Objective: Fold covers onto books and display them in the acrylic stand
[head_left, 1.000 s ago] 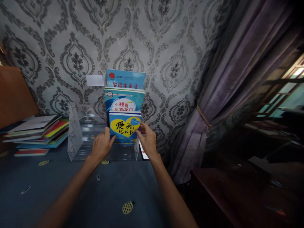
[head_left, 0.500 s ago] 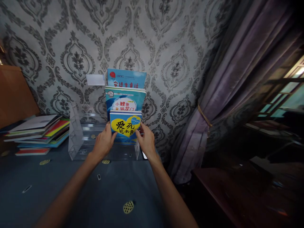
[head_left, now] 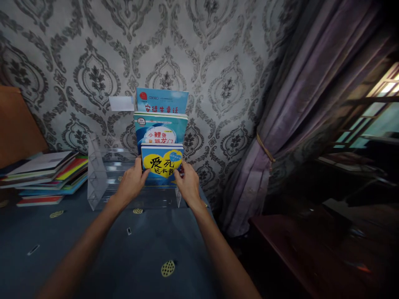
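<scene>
A blue book with a yellow heart on its cover [head_left: 160, 163] stands upright at the front of a clear tiered rack [head_left: 95, 182]. My left hand [head_left: 132, 180] grips its left edge, thumb on the front cover. On the opposite edge my right hand [head_left: 188, 182] is closed the same way. Directly behind rises a teal book with a white oval on its cover [head_left: 160, 128]. Farther back and higher is a light-blue book with red lettering [head_left: 162, 99]. The fingers behind the front book are hidden.
At the left lies a stack of books and papers [head_left: 50, 176] on the dark blue tablecloth [head_left: 102, 257]. A white card [head_left: 121, 103] shows against the patterned wall above the rack. Beyond the table's right edge hang purple curtains [head_left: 249, 178] near a dark red surface [head_left: 277, 245].
The camera view has shifted slightly, so most things appear a little farther left. Both hands keep their hold on the front book, which stays at about the same spot on the rack.
</scene>
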`<state>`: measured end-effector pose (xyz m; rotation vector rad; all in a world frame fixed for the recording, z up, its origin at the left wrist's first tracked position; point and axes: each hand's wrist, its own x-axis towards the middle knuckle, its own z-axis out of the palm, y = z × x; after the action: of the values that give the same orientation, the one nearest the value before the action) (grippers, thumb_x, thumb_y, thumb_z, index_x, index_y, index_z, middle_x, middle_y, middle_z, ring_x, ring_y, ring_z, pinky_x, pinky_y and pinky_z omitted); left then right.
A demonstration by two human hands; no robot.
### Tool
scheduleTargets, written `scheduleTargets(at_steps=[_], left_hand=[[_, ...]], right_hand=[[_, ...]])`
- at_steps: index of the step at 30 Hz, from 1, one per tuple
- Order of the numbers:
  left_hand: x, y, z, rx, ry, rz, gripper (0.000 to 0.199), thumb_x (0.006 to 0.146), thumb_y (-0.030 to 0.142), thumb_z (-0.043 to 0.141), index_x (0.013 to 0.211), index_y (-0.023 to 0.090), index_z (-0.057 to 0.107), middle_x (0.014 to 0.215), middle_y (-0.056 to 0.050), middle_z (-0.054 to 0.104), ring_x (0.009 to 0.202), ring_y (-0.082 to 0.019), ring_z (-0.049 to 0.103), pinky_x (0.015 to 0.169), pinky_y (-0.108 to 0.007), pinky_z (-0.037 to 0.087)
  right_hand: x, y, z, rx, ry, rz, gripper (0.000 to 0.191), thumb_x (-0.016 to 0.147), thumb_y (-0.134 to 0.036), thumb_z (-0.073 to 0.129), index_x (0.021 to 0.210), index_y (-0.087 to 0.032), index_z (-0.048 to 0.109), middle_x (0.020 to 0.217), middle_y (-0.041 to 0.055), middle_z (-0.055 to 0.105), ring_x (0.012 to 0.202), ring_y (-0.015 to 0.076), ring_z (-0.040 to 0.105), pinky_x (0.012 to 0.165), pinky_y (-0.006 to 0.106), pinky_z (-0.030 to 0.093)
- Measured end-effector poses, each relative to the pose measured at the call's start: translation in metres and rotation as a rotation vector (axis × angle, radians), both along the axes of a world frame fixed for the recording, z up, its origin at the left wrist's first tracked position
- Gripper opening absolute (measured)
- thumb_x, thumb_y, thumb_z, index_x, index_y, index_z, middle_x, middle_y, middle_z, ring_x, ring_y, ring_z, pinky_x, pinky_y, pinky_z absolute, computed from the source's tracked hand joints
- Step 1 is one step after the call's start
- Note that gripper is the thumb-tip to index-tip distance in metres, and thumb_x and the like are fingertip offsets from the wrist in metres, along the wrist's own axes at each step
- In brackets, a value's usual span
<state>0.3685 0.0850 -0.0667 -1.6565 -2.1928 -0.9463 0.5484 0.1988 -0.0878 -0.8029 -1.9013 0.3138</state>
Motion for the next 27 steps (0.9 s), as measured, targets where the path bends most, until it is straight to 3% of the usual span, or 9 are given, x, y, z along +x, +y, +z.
scheduleTargets(at_steps=[11, 18, 27], left_hand=[[-0.011, 0.001, 0.000, 0.057, 0.005, -0.059, 0.020, 0.098, 0.036, 0.047, 0.113, 0.022, 0.049, 0.098, -0.011, 0.076, 0.090, -0.030, 0.074, 0.073, -0.036, 0.052], [-0.007, 0.003, 0.002, 0.015, 0.078, 0.016, 0.016, 0.100, 0.031, 0.044, 0.111, 0.020, 0.048, 0.094, -0.012, 0.074, 0.086, -0.030, 0.073, 0.071, -0.035, 0.051], [-0.008, 0.002, 0.002, 0.009, 0.078, 0.010, 0.018, 0.100, 0.030, 0.042, 0.113, 0.020, 0.049, 0.097, -0.013, 0.075, 0.087, -0.030, 0.073, 0.073, -0.036, 0.052]], right_hand=[[-0.003, 0.001, -0.004, -0.022, 0.039, -0.005, 0.040, 0.087, -0.023, 0.055, 0.124, -0.015, 0.066, 0.100, 0.0119, 0.070, 0.088, 0.0261, 0.064, 0.081, 0.037, 0.052], [-0.004, 0.002, -0.006, -0.013, 0.019, -0.021, 0.038, 0.088, -0.024, 0.055, 0.123, -0.015, 0.067, 0.097, 0.0113, 0.068, 0.087, 0.0261, 0.063, 0.081, 0.037, 0.051], [-0.006, 0.003, -0.009, -0.001, 0.034, -0.014, 0.042, 0.088, -0.023, 0.054, 0.128, -0.015, 0.064, 0.101, 0.0124, 0.068, 0.090, 0.0270, 0.064, 0.082, 0.038, 0.052]])
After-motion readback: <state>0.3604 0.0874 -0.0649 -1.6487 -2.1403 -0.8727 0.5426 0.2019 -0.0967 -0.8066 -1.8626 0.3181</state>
